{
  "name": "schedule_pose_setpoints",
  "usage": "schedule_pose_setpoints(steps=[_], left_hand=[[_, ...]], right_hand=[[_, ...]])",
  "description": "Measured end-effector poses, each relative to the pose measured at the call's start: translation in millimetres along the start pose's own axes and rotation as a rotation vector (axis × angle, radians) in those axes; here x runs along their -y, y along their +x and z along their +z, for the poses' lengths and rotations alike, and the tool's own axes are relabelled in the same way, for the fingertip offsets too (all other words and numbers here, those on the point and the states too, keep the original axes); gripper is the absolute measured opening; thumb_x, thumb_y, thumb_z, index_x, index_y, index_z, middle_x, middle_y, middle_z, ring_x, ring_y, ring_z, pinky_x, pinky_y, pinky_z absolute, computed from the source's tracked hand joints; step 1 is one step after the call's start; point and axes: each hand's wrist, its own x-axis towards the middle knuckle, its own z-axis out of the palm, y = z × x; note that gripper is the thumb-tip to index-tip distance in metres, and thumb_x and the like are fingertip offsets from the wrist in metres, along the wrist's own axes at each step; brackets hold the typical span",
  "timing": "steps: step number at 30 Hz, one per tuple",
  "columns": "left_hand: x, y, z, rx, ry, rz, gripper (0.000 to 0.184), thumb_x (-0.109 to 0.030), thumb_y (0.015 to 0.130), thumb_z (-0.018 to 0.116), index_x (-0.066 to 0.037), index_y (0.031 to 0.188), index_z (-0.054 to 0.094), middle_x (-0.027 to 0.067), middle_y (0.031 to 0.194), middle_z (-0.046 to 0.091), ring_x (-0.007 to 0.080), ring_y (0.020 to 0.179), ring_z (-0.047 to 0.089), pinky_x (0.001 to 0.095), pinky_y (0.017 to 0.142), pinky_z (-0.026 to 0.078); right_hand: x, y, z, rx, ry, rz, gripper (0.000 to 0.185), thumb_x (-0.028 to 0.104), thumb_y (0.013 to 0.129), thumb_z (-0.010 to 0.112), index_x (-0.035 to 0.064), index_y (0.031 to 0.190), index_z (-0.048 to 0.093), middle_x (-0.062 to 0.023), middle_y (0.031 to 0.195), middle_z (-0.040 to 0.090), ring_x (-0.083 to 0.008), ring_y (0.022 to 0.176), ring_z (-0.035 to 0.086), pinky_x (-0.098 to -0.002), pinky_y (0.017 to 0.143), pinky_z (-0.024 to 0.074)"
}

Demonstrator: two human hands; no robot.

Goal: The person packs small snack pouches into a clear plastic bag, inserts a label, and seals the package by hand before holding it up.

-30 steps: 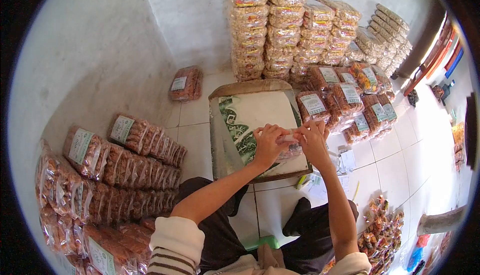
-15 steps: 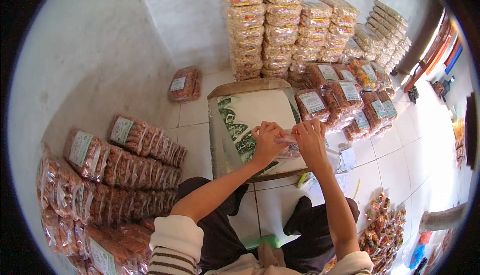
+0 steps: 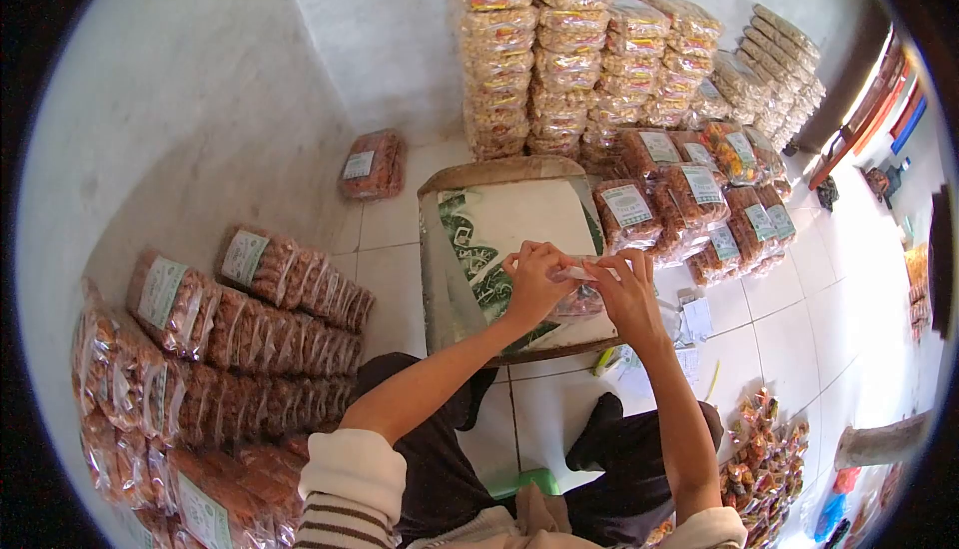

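Leftmost, rows of bagged brown snacks (image 3: 275,334) beside the wall; next, one labelled pack (image 3: 372,165) alone on the tiles. Centre, low table (image 3: 529,211): left hand (image 3: 537,277) pinching the gathered top of a clear bag (image 3: 580,302) at the table's near right part; right hand (image 3: 625,289) pinching the same top, fingers bent. Farther right, piled labelled packs (image 3: 687,199).

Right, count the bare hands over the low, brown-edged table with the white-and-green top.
2: the bare left hand at the left of the clear plastic packet, the bare right hand at its right, both above the table. No others seem hidden.
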Motion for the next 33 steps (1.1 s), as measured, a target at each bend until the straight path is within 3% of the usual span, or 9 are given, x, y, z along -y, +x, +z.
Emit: schedule_pose_setpoints(steps=[3,6,11,17,33], left_hand=[[-3,-1,-1,0.021,-0.011,0.004,0.025,-0.024,0.058,0.073,-0.012,0.075,0.061,-0.0033,0.079,0.054,0.0178,0.091,0.045,0.038,0.083,0.021],[-10,2,-4,-0.038,0.029,0.092,0.03,-0.027,0.059,0.075,-0.015,0.081,0.059,-0.0027,0.081,0.054,0.0186,0.091,0.046,0.0388,0.084,0.023],[-10,9,-19,-0.029,0.226,0.504,0.025,-0.03,0.067,0.07,-0.016,0.084,0.059,-0.0014,0.08,0.053,0.018,0.084,0.049,0.0412,0.084,0.028],[-6,2,-23,0.037,0.362,0.582,0.021,-0.022,0.069,0.066,-0.014,0.088,0.059,-0.0011,0.078,0.051,0.0161,0.082,0.048,0.0345,0.078,0.033],[-11,3,-17,0.114,0.361,0.571,0.023,-0.015,0.072,0.062,-0.007,0.092,0.053,0.008,0.083,0.044,0.0247,0.081,0.044,0.0372,0.071,0.035]], right_hand=[[-1,0,-3,-0.01,-0.031,-0.018,0.034,-0.002,0.064,0.062,0.0088,0.096,0.06,-0.0043,0.087,0.053,-0.0262,0.086,0.045,-0.0403,0.077,0.038],[-1,-3,-2,0.034,-0.089,-0.018,0.029,0.003,0.065,0.056,0.0059,0.093,0.06,-0.0069,0.088,0.052,-0.0273,0.093,0.046,-0.0432,0.084,0.0376],[0,-6,-2,-0.009,-0.107,0.0,0.026,0.005,0.066,0.057,0.0068,0.091,0.06,-0.0061,0.09,0.052,-0.0263,0.092,0.046,-0.0421,0.084,0.0367],[2,-10,-4,-0.024,-0.102,0.026,0.023,0.008,0.066,0.06,0.0082,0.089,0.059,-0.0048,0.09,0.051,-0.0253,0.092,0.045,-0.0414,0.082,0.0366],[3,-9,0,-0.023,-0.052,0.052,0.018,0.01,0.069,0.064,0.0083,0.086,0.058,-0.0065,0.083,0.051,-0.0264,0.085,0.044,-0.041,0.078,0.0345]])
